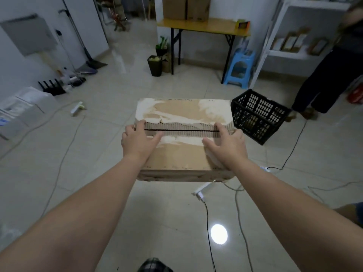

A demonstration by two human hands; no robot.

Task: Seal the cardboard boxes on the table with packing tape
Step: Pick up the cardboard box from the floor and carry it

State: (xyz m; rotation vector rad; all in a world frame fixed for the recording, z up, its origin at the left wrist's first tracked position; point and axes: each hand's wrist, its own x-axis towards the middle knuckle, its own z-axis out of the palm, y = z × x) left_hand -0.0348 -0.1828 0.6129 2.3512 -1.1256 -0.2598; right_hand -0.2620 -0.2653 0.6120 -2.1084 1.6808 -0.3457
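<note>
Both bare forearms reach out from the bottom of the view, the left hand [138, 141] and right hand [227, 146] spread flat with fingers wide on top of a brown corrugated cardboard box with torn, whitish patches [183, 138]. Neither hand is closed on anything; the palms press the two top flaps down, one at each end of the dark centre seam [181, 130], which is still a little open and carries no tape. It is in front of the person over the tiled floor; whether it is carried or resting on something I cannot tell. Judging by its scuffed skin, the board is stiff but worn, probably light, and apt to tear where the liner has peeled, so the sides or lower edges look the safer hold. No tape roll is visible. Ahead stands a yellow-topped folding table [204, 27] bearing two more cardboard boxes [186, 7]. Between lie a black plastic lattice crate [259, 114], loose cables [64, 154], and another person's legs [322, 85] at right, all possible obstacles.
</note>
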